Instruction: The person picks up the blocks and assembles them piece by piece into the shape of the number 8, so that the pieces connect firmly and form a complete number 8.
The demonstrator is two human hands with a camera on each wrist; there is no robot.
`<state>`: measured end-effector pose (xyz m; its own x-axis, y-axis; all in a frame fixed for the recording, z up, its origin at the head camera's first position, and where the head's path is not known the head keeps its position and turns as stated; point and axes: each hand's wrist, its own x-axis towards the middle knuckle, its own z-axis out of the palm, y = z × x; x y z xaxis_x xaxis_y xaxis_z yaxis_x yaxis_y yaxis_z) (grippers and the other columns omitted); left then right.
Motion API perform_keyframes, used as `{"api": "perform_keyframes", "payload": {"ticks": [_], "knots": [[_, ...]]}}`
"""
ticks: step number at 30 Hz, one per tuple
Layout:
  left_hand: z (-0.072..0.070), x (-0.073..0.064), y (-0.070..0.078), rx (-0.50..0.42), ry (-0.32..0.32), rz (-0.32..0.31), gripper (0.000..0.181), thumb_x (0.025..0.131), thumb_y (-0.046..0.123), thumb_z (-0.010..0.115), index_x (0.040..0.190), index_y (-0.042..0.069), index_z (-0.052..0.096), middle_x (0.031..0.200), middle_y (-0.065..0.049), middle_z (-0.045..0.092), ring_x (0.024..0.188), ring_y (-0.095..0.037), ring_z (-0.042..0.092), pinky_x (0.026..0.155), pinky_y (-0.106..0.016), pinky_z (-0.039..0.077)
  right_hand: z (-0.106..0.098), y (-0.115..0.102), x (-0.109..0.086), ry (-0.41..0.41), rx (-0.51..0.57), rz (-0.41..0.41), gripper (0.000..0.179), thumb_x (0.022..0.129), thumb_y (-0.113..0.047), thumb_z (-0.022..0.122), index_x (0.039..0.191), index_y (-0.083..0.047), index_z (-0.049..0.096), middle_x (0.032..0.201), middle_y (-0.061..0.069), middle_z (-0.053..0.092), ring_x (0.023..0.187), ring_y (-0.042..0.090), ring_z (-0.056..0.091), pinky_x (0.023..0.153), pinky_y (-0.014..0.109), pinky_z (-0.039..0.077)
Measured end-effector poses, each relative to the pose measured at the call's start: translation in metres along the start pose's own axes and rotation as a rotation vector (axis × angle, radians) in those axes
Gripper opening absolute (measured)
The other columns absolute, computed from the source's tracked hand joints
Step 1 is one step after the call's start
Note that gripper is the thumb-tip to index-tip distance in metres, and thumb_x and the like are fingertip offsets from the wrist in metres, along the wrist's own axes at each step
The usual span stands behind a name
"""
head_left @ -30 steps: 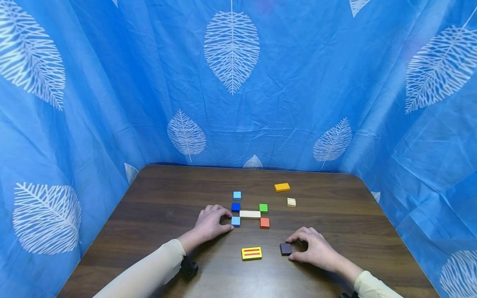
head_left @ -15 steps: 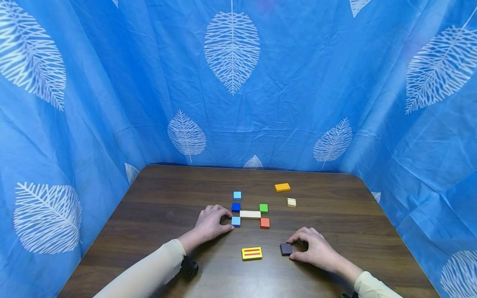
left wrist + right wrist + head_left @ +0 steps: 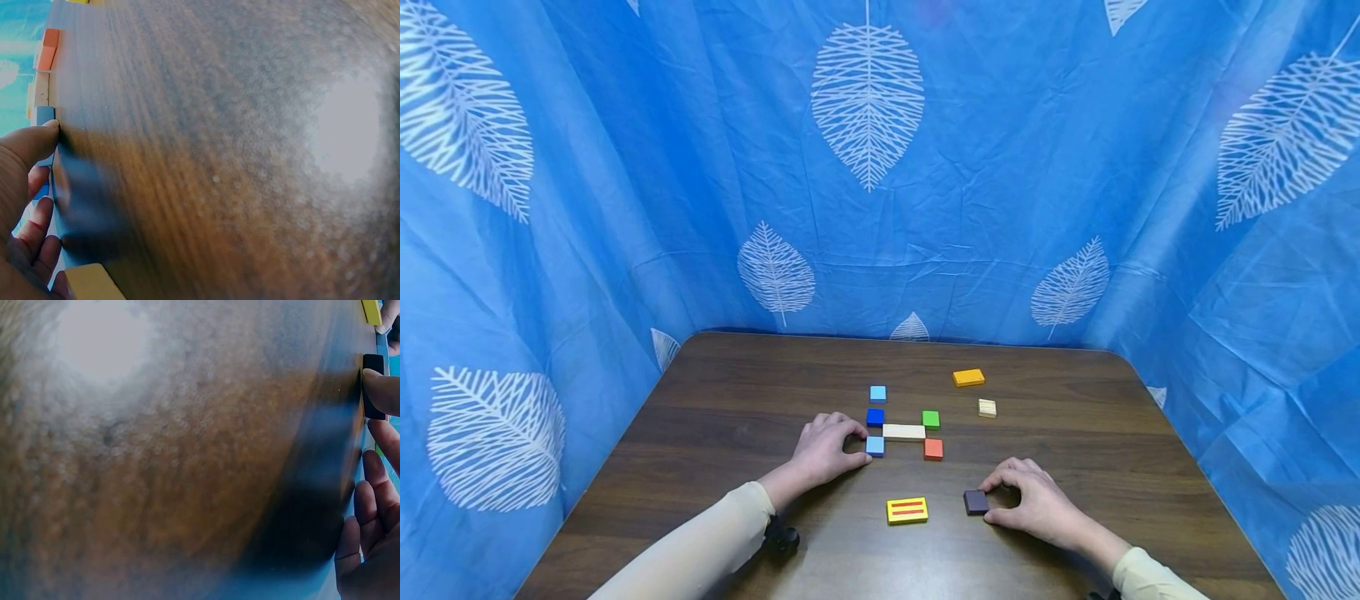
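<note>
Fingers pinch: left hand, light-blue square block; right hand, near-right dark-purple square block; likely positioning, next needing steady alignment.

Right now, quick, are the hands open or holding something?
Left hand: holding the nearer light blue block.
Right hand: holding the dark purple block.

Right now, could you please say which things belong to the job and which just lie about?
Likely the job:
near light-blue block, pinched by left hand
purple block, pinched by right hand
navy block
cream bar
green block
red block

Apparently lying about:
orange block
cream block
yellow block
far light-blue block
</note>
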<state>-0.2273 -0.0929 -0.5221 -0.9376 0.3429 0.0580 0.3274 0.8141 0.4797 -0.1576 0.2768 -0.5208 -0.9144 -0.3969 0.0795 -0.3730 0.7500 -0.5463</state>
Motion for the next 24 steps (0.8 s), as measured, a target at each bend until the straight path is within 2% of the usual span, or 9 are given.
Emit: {"api": "perform_keyframes", "payload": {"ticks": [24], "knots": [[0.0001,-0.0007,0.0008,0.002,0.005,-0.014,0.028,0.086,0.040,0.082,0.107,0.023,0.073,0.119,-0.001,0.064,0.120,-0.032,0.051,0.099,-0.055,0.039,0.0061,-0.0008,-0.0022,0.044,-0.038,0.009,0.028,0.077,-0.043,0.088,0.097,-0.040,0.070,0.103,-0.025,0.058,0.104,0.010,0.052,0.091,0.047,0.041]]}}
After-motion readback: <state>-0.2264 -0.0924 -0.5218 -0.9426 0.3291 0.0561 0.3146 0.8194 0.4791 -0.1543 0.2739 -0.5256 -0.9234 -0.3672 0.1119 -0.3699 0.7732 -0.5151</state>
